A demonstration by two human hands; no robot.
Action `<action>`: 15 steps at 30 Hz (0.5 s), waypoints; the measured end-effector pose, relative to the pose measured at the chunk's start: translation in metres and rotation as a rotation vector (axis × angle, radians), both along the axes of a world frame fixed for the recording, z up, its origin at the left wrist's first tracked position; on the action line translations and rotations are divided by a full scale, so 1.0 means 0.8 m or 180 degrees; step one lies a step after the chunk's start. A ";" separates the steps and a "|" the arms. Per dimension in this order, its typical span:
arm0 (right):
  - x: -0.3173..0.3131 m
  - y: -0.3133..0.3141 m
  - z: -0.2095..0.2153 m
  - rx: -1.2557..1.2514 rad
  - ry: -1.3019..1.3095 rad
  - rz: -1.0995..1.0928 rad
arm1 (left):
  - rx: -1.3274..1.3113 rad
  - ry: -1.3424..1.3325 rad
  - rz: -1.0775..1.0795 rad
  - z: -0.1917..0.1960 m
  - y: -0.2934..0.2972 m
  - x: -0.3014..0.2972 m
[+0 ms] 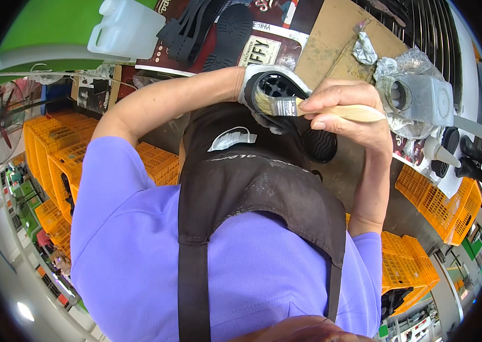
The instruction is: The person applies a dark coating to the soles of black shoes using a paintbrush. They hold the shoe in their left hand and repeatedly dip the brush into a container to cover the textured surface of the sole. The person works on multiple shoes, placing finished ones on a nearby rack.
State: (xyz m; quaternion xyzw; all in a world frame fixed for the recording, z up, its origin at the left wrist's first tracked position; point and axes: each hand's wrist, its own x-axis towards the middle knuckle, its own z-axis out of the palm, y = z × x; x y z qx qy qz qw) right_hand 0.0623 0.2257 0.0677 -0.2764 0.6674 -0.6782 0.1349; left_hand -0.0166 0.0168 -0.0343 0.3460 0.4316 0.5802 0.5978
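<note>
My left hand (248,91), in a pale grey glove or cloth, supports a black shoe sole (278,82) from beneath, most of its fingers hidden. The sole's hollow, ribbed inner side faces up. A treaded black end (321,147) hangs lower right; I cannot tell whether it is the same sole. In my right hand (348,102) is a paintbrush (360,113) with a pale wooden handle and metal band, fingers closed round the handle. Its light bristles point left and touch the sole's inside near the rim.
Ahead, black soles (233,31) and strap-like black pieces (187,37) lie beside a white jug (133,28). Stained cardboard (327,48) covers the bench. A clear plastic container (432,101) and nozzle bottle (441,151) stand right. Orange crates (44,142) flank me; a fan (3,122) stands left.
</note>
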 end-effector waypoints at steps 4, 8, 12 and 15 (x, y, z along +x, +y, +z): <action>-0.015 0.011 0.000 0.0247 0.0211 0.0425 | -0.0031 0.1202 -0.0321 0.018 0.007 -0.007; -0.024 0.015 0.008 0.0334 0.0087 0.0731 | 0.0162 -0.0812 -0.0423 -0.021 0.006 -0.009; -0.020 0.028 0.008 0.0524 0.0060 0.0813 | -0.0274 -0.1215 -0.0180 -0.007 0.009 -0.008; -0.016 0.043 0.009 0.0781 0.0141 0.0861 | -0.1740 -0.2480 0.0163 0.035 0.022 -0.005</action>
